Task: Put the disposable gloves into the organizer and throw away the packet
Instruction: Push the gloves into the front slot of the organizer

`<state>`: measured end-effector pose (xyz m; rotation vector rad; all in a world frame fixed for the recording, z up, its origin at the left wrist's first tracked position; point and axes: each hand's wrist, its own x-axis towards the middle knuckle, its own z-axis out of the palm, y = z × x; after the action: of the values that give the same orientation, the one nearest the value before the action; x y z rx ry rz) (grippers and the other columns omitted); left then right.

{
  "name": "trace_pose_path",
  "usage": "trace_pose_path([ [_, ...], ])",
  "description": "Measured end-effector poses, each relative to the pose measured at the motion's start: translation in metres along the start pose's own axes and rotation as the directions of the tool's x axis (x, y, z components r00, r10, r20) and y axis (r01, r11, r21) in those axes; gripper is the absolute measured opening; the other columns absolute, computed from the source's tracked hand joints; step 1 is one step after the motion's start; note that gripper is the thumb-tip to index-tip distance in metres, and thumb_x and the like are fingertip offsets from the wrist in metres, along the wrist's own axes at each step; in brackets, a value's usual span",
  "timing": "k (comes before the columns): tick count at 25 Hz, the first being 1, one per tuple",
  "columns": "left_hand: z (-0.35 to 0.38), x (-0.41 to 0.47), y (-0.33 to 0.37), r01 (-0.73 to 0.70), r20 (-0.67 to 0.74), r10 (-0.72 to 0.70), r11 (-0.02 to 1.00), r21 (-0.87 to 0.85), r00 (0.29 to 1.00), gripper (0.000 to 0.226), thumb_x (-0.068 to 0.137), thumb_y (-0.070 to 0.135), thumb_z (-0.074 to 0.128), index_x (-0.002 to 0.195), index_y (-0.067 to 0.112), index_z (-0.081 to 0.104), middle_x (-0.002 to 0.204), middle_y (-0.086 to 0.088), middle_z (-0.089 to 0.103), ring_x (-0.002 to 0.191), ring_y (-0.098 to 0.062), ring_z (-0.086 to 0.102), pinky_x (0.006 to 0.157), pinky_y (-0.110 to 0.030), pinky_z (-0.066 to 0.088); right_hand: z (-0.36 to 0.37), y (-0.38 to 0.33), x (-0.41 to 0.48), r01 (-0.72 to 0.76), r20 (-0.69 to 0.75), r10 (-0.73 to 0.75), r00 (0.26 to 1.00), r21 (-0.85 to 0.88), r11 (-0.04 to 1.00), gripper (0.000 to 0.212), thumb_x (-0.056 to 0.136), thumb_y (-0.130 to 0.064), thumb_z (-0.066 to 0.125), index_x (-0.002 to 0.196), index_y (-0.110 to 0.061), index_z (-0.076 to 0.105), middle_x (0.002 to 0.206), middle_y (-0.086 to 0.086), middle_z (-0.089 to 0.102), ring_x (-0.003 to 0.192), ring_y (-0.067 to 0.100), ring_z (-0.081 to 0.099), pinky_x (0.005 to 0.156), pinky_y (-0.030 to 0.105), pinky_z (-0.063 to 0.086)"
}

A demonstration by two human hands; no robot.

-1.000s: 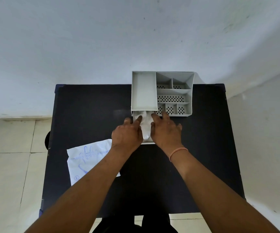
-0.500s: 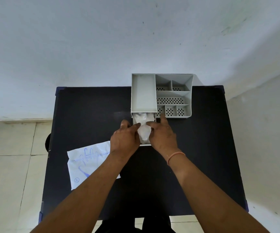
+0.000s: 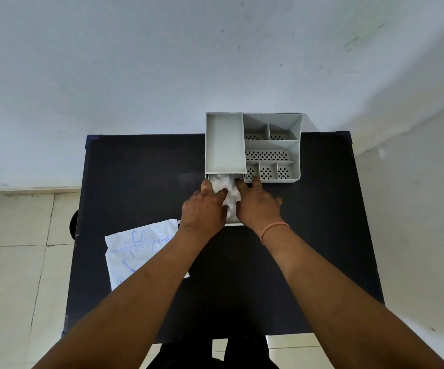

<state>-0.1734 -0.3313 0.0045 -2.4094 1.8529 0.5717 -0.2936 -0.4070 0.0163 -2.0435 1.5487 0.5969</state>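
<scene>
Gloves point(image 3: 227, 189), a crumpled translucent white wad, sit in the pulled-out drawer point(image 3: 233, 223) at the near left of the grey organizer point(image 3: 253, 147), which stands at the far edge of the dark worktop point(image 3: 141, 166), right of centre. Both hands are on that wad: the left hand point(image 3: 204, 209) lies over its left side with fingers bent down onto the plastic, and the right hand point(image 3: 258, 206) covers its right side, fingers curled toward the drawer's mouth. Neither hand is pinching anything; they are pressing from both flanks, close together with the wad between them.

Compared with a second ago, the hands sit a little nearer the organizer body and more of the wad shows at the drawer's far end, under the upper tray, while less of it bulges up between the palms. I read that as the gloves being tamped down and fed back into the drawer, so the loading step looks nearly finished. What seems left here is closing the drawer, if the loose plastic stays below the rim; springy film could snag the tray edge.

Packet point(image 3: 138, 254), white with blue print, lies flat and apparently empty near the left edge of the worktop, partly under the left forearm and overhanging the edge. It has not been thrown away yet.
</scene>
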Motion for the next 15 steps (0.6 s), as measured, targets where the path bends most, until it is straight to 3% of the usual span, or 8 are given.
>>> trace_pose_path([
  [5,0.009,-0.013,-0.011,0.068,-0.11,-0.092,0.977,-0.204,0.99,0.049,0.095,0.043,0.072,0.142,0.029,0.067,0.123,-0.013,0.054,0.095,-0.033,0.071,0.081,-0.045,0.063,0.01,0.014,-0.013,0.089,-0.126,-0.067,0.99,0.178,0.98,0.069,0.096,-0.037,0.069,0.159,-0.035,0.04,0.175,0.012,0.022,0.141,0.042,0.054,0.111,0.057,0.05],
  [7,0.016,-0.014,-0.012,0.151,-0.026,-0.164,0.952,-0.267,0.986,0.057,0.091,0.039,0.076,0.146,0.03,0.064,0.128,-0.013,0.052,0.095,-0.036,0.072,0.087,-0.045,0.061,0.018,0.012,-0.016,0.042,-0.041,-0.034,0.999,0.185,0.982,0.078,0.093,-0.043,0.073,0.161,-0.038,0.034,0.174,0.016,0.023,0.142,0.045,0.052,0.111,0.055,0.051],
  [9,0.02,-0.013,-0.009,0.209,0.065,-0.198,0.922,-0.325,0.978,0.063,0.09,0.03,0.075,0.15,0.031,0.058,0.132,-0.014,0.052,0.099,-0.041,0.072,0.092,-0.044,0.058,0.024,0.007,-0.016,0.027,0.001,-0.028,1.0,0.192,0.981,0.083,0.092,-0.048,0.073,0.161,-0.04,0.028,0.164,0.019,0.037,0.134,0.046,0.057,0.103,0.052,0.056],
  [11,0.022,-0.01,-0.007,0.222,0.077,-0.208,0.901,-0.372,0.975,0.065,0.088,0.024,0.075,0.15,0.032,0.056,0.131,-0.015,0.054,0.101,-0.042,0.072,0.092,-0.043,0.057,0.023,0.003,-0.015,0.031,-0.015,-0.029,0.999,0.199,0.979,0.082,0.091,-0.049,0.073,0.16,-0.038,0.029,0.152,0.017,0.048,0.127,0.045,0.062,0.096,0.05,0.056],
  [15,0.019,-0.005,-0.009,0.219,0.068,-0.211,0.869,-0.445,0.975,0.065,0.087,0.022,0.078,0.148,0.03,0.06,0.127,-0.015,0.06,0.106,-0.039,0.071,0.095,-0.039,0.056,0.018,0.005,-0.01,0.075,-0.063,-0.057,0.996,0.331,0.941,0.069,0.094,-0.038,0.066,0.158,-0.027,0.041,0.146,0.016,0.055,0.13,0.039,0.058,0.102,0.044,0.05],
])
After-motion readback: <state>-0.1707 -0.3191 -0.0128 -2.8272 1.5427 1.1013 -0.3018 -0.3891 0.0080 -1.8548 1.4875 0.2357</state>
